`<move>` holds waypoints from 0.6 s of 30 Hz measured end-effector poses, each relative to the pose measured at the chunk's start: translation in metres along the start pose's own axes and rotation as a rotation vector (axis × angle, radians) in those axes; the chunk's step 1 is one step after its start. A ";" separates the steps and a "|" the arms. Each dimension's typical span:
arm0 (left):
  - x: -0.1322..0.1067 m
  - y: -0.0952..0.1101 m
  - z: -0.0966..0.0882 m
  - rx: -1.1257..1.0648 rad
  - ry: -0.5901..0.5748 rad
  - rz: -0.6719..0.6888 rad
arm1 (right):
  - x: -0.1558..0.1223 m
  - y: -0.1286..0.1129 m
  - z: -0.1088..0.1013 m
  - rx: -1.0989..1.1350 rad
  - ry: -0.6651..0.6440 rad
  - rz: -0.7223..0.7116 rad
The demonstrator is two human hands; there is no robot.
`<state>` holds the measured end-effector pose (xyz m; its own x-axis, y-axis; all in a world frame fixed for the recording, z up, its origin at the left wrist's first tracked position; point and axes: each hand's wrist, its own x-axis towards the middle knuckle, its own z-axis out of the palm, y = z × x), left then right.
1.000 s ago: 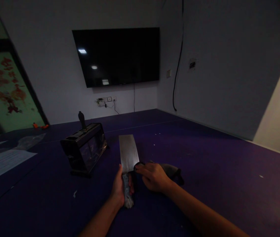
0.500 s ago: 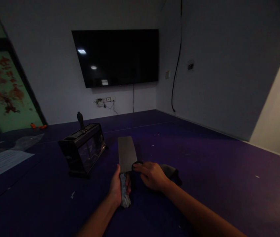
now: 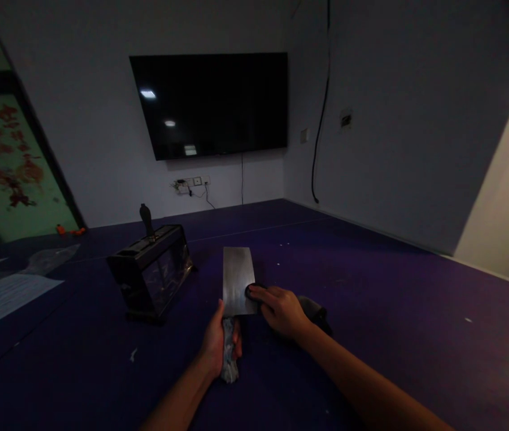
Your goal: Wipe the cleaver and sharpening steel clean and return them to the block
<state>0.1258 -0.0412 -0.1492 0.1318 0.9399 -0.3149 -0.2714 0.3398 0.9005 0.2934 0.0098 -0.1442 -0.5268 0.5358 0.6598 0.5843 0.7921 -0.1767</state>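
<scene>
Cleaver [image 3: 238, 278] is mid-scene above the counter, blade flat and pointing far, handle [image 3: 229, 362] toward us. Can't tell if the blade rests on the counter or hangs just clear.

Left hand [image 3: 212, 344]: grip wrapped around the handle, thumb up near the blade's base. Right hand [image 3: 283, 312]: grip curled on a small dark piece [image 3: 253, 291], fingertips at its left end, thumb hidden. The piece touches the blade's right side, near half; we can't make out what it is.

Step in hand, our read: working the dark piece along that right side. Next move calls for a steady left hold, even contact and the right fingertips kept off the edge.

Just past the right hand, a grey-black bundle [image 3: 313, 311], partly hidden behind the wrist; can't tell whether it joins the dark piece. To the left, well apart from the blade, stands a black-framed box [image 3: 134, 287] with clear panels and an upright black knob [image 3: 146, 218] on top. Farther left on the purple counter [image 3: 371, 287] we have a written sheet [image 3: 9, 300] and clear plastic [image 3: 52, 257] beyond it. Dark screen [image 3: 218, 108] on the far wall.
</scene>
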 end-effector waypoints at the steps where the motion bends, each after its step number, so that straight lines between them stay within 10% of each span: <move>1: -0.001 0.001 0.000 0.008 -0.003 -0.005 | 0.000 0.000 0.000 0.000 0.000 0.005; 18: -0.001 -0.001 -0.001 0.077 -0.092 -0.019 | 0.005 0.007 0.002 -0.102 0.055 0.100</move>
<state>0.1248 -0.0426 -0.1497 0.2240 0.9250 -0.3069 -0.1948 0.3510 0.9159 0.2939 0.0188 -0.1440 -0.4296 0.5915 0.6823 0.6934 0.7001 -0.1703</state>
